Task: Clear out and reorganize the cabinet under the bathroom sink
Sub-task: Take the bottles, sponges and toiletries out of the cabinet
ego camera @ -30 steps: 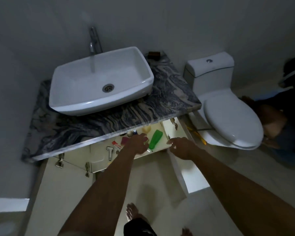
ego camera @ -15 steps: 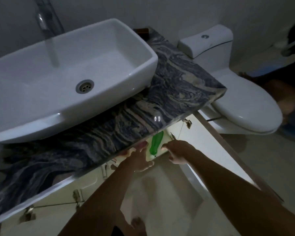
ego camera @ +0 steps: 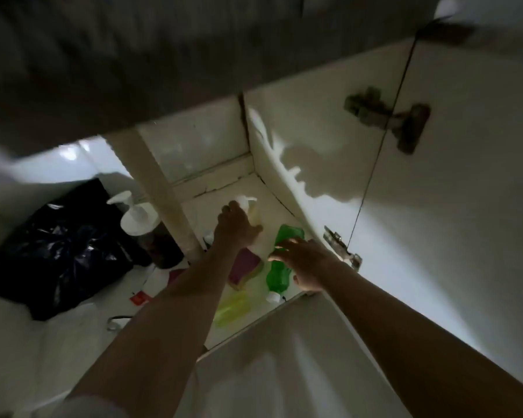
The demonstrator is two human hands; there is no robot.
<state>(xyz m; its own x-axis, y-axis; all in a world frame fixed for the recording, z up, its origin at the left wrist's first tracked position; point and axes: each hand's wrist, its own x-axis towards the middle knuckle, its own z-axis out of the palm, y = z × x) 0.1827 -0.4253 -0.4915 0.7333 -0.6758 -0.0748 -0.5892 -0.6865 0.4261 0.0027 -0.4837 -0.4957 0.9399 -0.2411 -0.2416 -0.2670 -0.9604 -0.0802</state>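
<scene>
Right hand grip was wide; green bottle lay directly beneath, axis along forearm. Left hand grip: couldn't tell.

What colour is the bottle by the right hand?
The bottle is green with a white cap, head view.

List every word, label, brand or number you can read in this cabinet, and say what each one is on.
Nothing here can be read.
Red packet: it carries a pale mark, too blurred to read.
Green bottle: no legible label.
Pump bottle: no legible label.
Pale bottle, gripped by the left hand: no legible label.
</scene>
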